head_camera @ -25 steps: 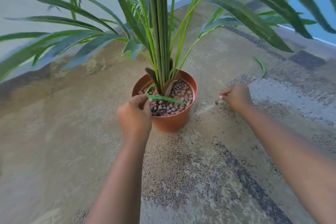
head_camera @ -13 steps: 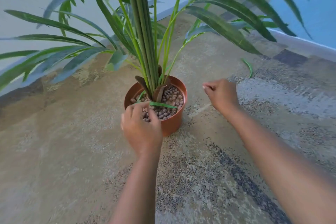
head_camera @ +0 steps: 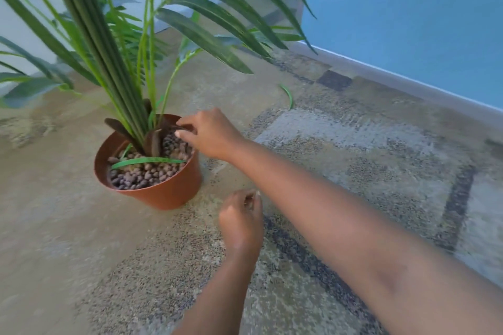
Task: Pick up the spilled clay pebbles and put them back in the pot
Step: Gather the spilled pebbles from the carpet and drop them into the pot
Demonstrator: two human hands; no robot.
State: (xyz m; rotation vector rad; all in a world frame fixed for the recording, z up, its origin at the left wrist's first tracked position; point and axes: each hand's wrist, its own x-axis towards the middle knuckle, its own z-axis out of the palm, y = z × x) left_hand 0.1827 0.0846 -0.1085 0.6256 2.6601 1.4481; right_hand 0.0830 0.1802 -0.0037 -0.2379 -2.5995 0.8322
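Right hand (head_camera: 211, 134) reaching over far-right rim of pot (head_camera: 163, 193), palm down, fingers (head_camera: 183, 134) curled loosely w/ tips bunched over the pebbles (head_camera: 141, 174). Pinching something? Can't tell, tips too small & blurred. Fingertips right above the pebble surface, close to the plant's brown base; touching or not, unclear.

Left hand (head_camera: 241, 221) hovering over carpet (head_camera: 353, 171), just right of & nearer the camera than the pot, apart from it. Fingers curled in, thumb tucked against them, half-closed. Anything inside the curl can't be seen.

Pebbles: brown, rounded, filling the pot close to rim; too many to count. None picked out on the carpet, whose speckled pattern & blur would hide any there.

Counts: 1 pot, orange-brown plastic, upright on carpet. 1 plant (head_camera: 109, 62) in it, thick bundle of green stems rising from centre, long narrow leaves spreading over the top of view. 1 loose green leaf (head_camera: 148, 161) lying flat across the pebbles, roughly left to right. 1 more stray leaf (head_camera: 287, 95) on the carpet, well beyond the pot toward the wall. 2 hands, 2 bare forearms, right forearm crossing above & beyond the left hand.

Blue wall (head_camera: 408, 22) w/ pale baseboard (head_camera: 394, 81) along right side.
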